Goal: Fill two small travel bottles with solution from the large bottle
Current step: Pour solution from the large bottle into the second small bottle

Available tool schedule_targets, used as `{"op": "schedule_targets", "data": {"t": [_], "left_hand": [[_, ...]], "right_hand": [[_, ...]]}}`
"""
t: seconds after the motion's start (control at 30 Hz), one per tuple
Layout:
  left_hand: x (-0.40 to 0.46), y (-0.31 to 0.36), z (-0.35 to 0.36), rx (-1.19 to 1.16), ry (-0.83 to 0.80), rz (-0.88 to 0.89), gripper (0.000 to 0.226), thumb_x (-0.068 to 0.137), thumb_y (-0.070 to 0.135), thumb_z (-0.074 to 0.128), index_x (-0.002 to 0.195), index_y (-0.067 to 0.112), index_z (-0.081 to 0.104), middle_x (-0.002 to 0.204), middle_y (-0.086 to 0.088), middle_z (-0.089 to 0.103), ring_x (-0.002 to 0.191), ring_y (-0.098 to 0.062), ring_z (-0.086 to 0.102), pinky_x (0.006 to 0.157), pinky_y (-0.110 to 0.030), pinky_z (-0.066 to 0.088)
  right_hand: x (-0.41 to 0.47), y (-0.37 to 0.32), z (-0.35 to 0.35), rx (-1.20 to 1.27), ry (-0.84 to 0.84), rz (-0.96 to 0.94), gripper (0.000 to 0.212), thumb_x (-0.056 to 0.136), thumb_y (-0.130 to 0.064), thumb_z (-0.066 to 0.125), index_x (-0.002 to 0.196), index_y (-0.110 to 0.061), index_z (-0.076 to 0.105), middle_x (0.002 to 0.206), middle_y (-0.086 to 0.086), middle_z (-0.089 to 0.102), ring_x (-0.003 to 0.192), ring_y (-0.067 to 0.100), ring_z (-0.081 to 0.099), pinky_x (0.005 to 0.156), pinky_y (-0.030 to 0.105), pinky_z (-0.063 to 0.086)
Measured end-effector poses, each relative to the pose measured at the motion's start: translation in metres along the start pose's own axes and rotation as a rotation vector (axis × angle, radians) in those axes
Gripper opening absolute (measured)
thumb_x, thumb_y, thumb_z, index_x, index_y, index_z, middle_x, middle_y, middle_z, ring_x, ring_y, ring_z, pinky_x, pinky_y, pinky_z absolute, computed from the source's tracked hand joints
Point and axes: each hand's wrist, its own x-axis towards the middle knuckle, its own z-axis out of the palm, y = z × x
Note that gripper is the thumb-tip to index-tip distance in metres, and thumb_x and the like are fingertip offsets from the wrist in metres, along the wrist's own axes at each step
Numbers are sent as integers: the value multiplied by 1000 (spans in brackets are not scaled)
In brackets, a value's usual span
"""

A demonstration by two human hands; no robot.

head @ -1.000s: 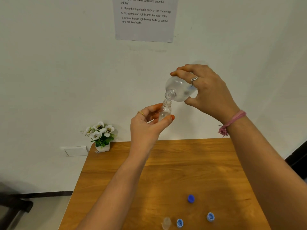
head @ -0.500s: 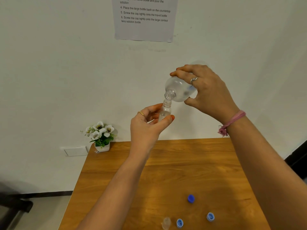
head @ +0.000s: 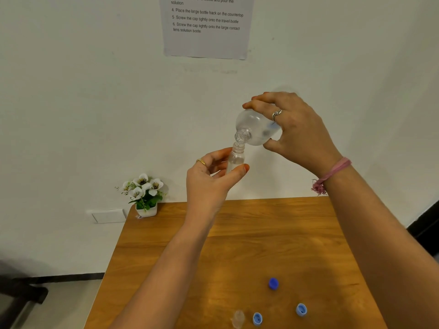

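Your right hand (head: 300, 129) gripping the tilted large bottle (head: 255, 126), neck just above the travel bottle (head: 235, 159) pinched upright in your left hand (head: 209, 184) (both uncapped), second travel bottle (head: 238, 318) below your hands

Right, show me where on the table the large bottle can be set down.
Free: the broad wooden table stretch from the flower pot toward the far right corner, under the raised hands. Crowded: the near edge, where the dark blue cap, two light blue caps and the second travel bottle sit.
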Motion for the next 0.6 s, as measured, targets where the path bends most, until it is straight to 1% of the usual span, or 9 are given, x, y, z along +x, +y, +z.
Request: {"op": "schedule_targets", "data": {"t": [0.6], "left_hand": [[1,-2,-2,8,8,8,39,68,18,86,105,23,71,97,9,75,89,-5,68,75,-18,55]], "right_hand": [[0,0,0,1,-5,-2,60,72,-12,77,128,-18,55,124,7,59,114,28,53,90,38,45]]}}
